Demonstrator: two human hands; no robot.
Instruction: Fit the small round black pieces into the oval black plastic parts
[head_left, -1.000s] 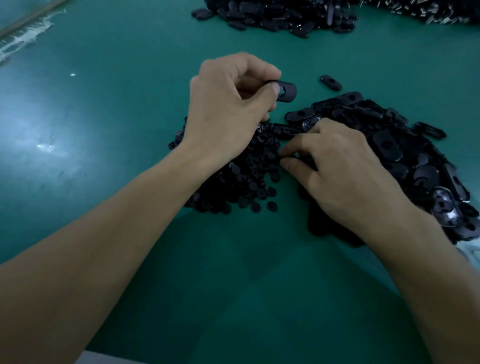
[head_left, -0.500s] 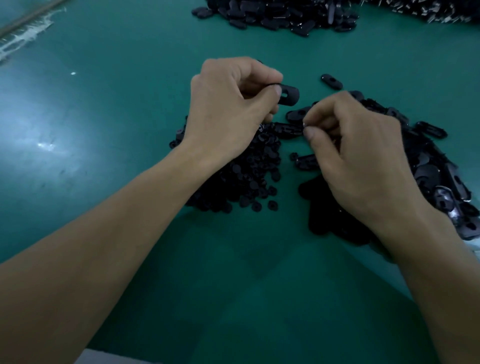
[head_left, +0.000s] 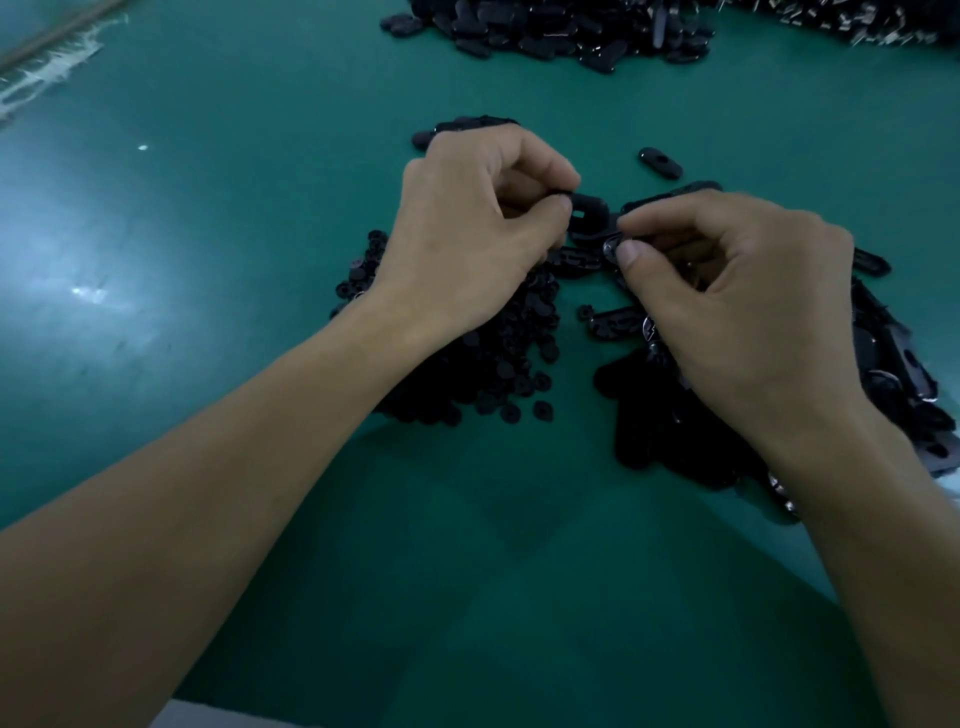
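Note:
My left hand (head_left: 467, 234) pinches an oval black plastic part (head_left: 589, 212) between thumb and forefinger, its slot facing up. My right hand (head_left: 737, 291) pinches a small round black piece (head_left: 614, 246) at its fingertips, held just below and right of the oval part, almost touching it. A heap of small round black pieces (head_left: 493, 358) lies under my left wrist. A heap of oval black parts (head_left: 883, 374) spreads under and to the right of my right hand, partly hidden by it.
A green table (head_left: 234, 260) carries everything. One loose oval part (head_left: 660, 162) lies beyond my hands. A further pile of oval parts (head_left: 561, 31) sits at the far edge, with shiny metal bits (head_left: 872, 23) at the far right.
My right hand lifted off the heap with a small round piece and moved up and left to the oval part. My left hand lowered slightly, still holding the oval part.

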